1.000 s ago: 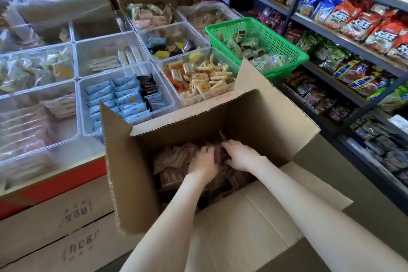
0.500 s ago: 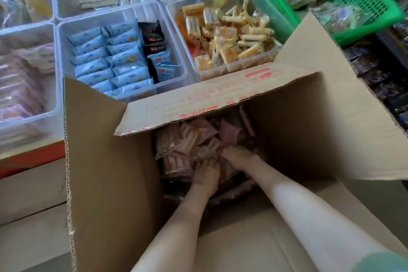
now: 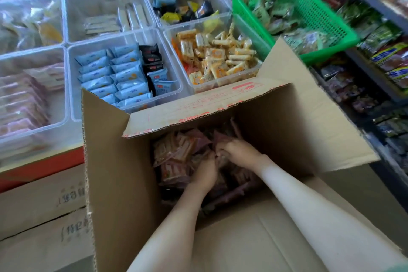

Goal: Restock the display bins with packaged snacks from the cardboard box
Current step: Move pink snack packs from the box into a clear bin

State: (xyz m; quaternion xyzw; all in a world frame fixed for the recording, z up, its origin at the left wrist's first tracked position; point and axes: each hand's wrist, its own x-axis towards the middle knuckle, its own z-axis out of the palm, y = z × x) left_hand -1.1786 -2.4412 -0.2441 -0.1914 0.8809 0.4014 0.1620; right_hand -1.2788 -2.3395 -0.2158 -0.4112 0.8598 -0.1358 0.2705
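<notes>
deep inside the open cardboard box (image 3: 119, 161), pinkish packaged snacks (image 3: 176, 154) lie heaped on its bottom. the right hand (image 3: 238, 152) has its fingers (image 3: 221, 150) curled round a clump of them. the left hand (image 3: 204, 174), just beside it, has its fingers sunk in the heap and hidden, so its grip cannot be told. beyond the box's far flap, clear display bins (image 3: 72, 104) hold blue packets (image 3: 123, 73) and yellow-white bars (image 3: 220, 57). a green basket (image 3: 331, 49) sits past the box's right flap, with stocked shelves (image 3: 373, 73) farther right.
</notes>
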